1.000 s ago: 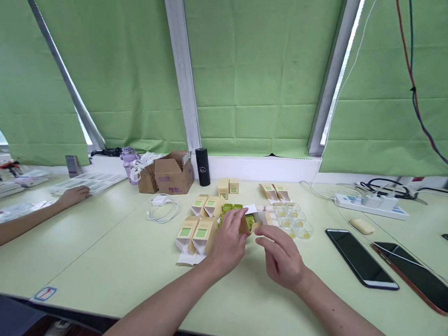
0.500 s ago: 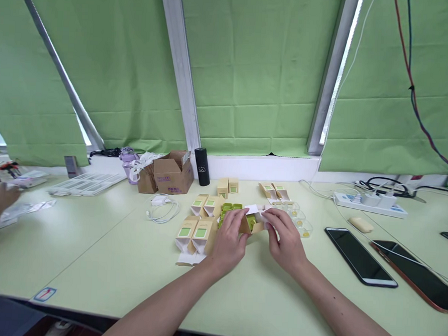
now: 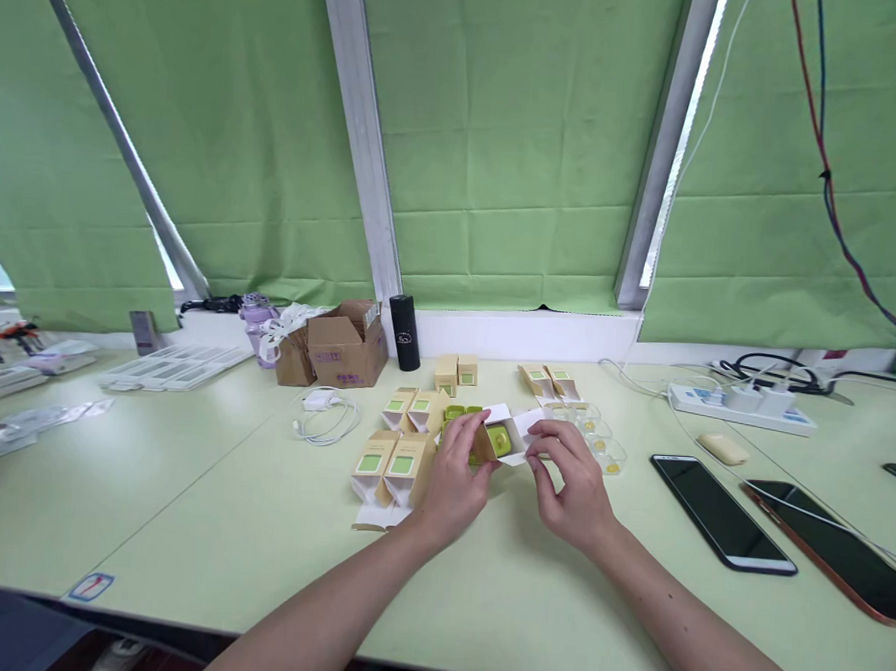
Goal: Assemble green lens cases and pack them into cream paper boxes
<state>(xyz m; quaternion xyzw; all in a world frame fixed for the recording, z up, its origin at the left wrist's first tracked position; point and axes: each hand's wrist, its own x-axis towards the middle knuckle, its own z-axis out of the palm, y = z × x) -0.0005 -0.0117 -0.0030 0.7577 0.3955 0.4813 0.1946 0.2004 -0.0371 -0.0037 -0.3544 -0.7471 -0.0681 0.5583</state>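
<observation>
The held carton (image 3: 482, 445) looks matt cardboard, one phone (image 3: 722, 514) glossy.

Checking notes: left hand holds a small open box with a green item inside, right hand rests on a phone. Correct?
The right hand is misplaced: the head view shows it at a flap of the box. The left hand holds that box, green item inside.

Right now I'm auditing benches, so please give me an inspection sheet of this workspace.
Surface: pale green tabletop, things spread across it.
Job's things: small tan cardboard box, end open, rounded green piece inside; other tan boxes left of it.
Clutter: dark-screened phones; black cylinder; brown cardboard carton.
Grips: left hand holds the box; right hand at its white flap.
Cables: white charger, lead coiled; white power strip.
Surroundings: green fabric blinds behind.
</observation>
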